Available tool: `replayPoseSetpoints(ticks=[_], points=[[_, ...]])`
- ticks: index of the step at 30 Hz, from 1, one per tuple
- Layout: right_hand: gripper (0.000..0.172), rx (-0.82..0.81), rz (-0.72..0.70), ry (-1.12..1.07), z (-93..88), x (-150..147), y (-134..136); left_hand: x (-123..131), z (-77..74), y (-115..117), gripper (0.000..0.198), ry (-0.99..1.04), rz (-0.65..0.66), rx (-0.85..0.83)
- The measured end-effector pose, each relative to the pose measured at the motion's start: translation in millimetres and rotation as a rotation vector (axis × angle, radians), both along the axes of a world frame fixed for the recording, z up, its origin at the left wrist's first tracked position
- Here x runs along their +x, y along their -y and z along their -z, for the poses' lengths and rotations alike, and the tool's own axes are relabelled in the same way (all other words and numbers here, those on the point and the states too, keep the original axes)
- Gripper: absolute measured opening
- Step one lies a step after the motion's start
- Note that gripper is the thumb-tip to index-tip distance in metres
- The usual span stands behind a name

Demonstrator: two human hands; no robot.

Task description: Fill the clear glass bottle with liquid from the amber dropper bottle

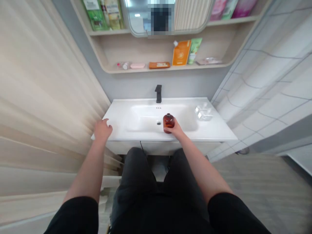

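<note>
My right hand is wrapped round a brown bottle that has no cap or pump on its dark neck. The bottle is upright at the front of the white sink, just right of the drain hole. Over the left end of the countertop is my left hand, its fingers apart and nothing in them. Whether that hand rests on the surface I cannot tell.
A black faucet stands behind the basin. Clear plastic containers sit on the right of the counter. Above, a shelf holds an orange pouch, a green tube and small items. A beige curtain hangs at left.
</note>
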State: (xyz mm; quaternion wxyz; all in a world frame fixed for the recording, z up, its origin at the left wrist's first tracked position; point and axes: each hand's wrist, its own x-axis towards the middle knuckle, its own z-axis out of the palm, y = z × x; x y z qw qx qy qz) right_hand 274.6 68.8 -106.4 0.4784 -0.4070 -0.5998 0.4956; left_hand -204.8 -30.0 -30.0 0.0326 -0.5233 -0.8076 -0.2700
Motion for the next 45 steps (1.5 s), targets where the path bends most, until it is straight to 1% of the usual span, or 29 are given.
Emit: replayPoseSetpoints(ticks=[2,3,5,6,8,10,12,13,15,17,18,19,21,22,24,27,30,36,38,41,45], points=[[0.087,-0.026,-0.034,-0.044,2.8,1,-1,-26,5.1,2,0.054,0.013,-0.016,-0.120],[0.087,-0.031,-0.047,-0.060,3.3,1,-1,-33,8.1,2,0.049,0.026,-0.011,-0.178],[0.088,-0.038,-0.065,-0.081,2.4,0,0,-40,13.0,0,0.032,0.034,-0.008,-0.260],[0.088,-0.038,-0.068,-0.087,1.3,0,1,-41,14.6,-2,0.023,0.038,-0.012,-0.273],[0.088,-0.031,-0.071,-0.082,-1.4,0,2,-35,15.5,-5,0.010,0.059,-0.013,-0.242],[0.089,-0.017,-0.065,-0.058,-3.6,0,3,-17,14.5,-11,0.007,0.089,0.008,-0.174],[0.090,-0.005,-0.065,-0.035,-4.5,0,3,18,12.4,-18,0.014,0.188,0.067,-0.100],[0.091,0.000,-0.069,-0.026,-4.4,0,3,41,11.0,-23,0.019,0.323,0.125,-0.038],[0.094,0.013,-0.082,-0.015,-3.7,0,4,97,7.7,-32,0.030,0.668,0.295,0.109],[0.095,0.032,-0.096,-0.004,-3.2,-1,4,156,3.3,-43,0.038,0.891,0.505,0.207],[0.095,0.040,-0.105,0.002,-3.0,-1,5,184,0.9,-48,0.040,0.947,0.602,0.240],[0.095,0.048,-0.117,0.006,-3.0,-1,5,209,-1.5,-53,0.039,0.975,0.669,0.266],[0.095,0.060,-0.136,0.007,-2.8,-1,6,247,-5.0,-62,0.034,0.976,0.738,0.313],[0.095,0.064,-0.144,0.005,-2.6,-1,6,261,-5.9,-65,0.031,0.968,0.758,0.325],[0.096,0.060,-0.157,0.003,-1.8,-1,6,277,-5.6,-70,0.027,0.956,0.785,0.319],[0.096,0.045,-0.164,0.015,0.1,0,4,287,-1.9,-73,0.024,0.947,0.809,0.278],[0.097,0.054,-0.160,0.028,1.7,1,2,289,0.3,-73,0.018,0.897,0.803,0.295],[0.096,0.053,-0.173,0.018,-1.0,0,4,292,-6.7,-68,0.009,0.693,0.792,0.356],[0.095,0.070,-0.171,0.026,-3.8,0,6,293,-7.7,-66,0.004,0.623,0.761,0.382],[0.095,0.080,-0.151,0.047,-7.2,1,9,293,-3.8,-65,0.012,0.570,0.692,0.428],[0.094,0.065,-0.149,0.045,-7.5,1,10,293,1.7,-65,0.014,0.577,0.715,0.423]])
